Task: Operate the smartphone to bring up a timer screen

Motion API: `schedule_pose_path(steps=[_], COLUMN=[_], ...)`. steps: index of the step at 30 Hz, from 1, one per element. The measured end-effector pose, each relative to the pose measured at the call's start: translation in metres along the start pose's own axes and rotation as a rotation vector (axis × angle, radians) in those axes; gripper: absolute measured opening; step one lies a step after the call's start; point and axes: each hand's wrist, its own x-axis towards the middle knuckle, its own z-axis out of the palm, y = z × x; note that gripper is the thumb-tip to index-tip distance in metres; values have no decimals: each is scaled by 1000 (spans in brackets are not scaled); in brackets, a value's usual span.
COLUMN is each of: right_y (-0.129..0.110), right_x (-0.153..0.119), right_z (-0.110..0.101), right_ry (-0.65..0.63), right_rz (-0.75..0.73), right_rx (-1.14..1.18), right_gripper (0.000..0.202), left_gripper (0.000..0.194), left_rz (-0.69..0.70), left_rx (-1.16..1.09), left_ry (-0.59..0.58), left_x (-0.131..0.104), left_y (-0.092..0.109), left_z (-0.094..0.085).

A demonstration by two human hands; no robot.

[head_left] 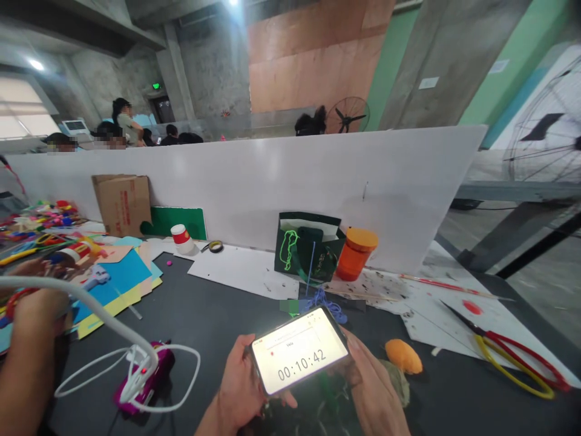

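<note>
A phone [299,351] with a bright screen reading 00:10:42 is held sideways, slightly tilted, above the dark table. My left hand [242,384] grips its left end, and my right hand [374,387] holds its right end. Just beyond the phone lies a tangle of blue cord [324,304]. An orange lump [403,356] rests right of my right hand, with a greenish-grey object [397,383] partly hidden behind that hand. Something dark green below the phone is blurred.
Scissors [503,348] lie at the right. Behind stand an orange jar [357,254], a dark green bag [308,248] and a white partition [236,188]. At the left are a purple power strip [145,381], a white cable, coloured paper [122,275] and another person's arm [31,357].
</note>
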Motion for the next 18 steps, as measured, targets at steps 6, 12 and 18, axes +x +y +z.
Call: schedule_pose_path(steps=[6, 12, 18], right_y=[3, -11, -25], right_x=[9, 30, 50], right_z=[11, 18, 37], right_ry=[-24, -64, -103], right_rz=[16, -15, -14], right_rx=[187, 189, 120], right_gripper=[40, 34, 30], left_gripper=[60, 44, 26], left_rz=[-11, -4, 159], left_rx=[82, 155, 237], left_ry=[-9, 54, 187], left_x=[-3, -5, -9], left_y=[9, 10, 10], left_z=[-3, -3, 4])
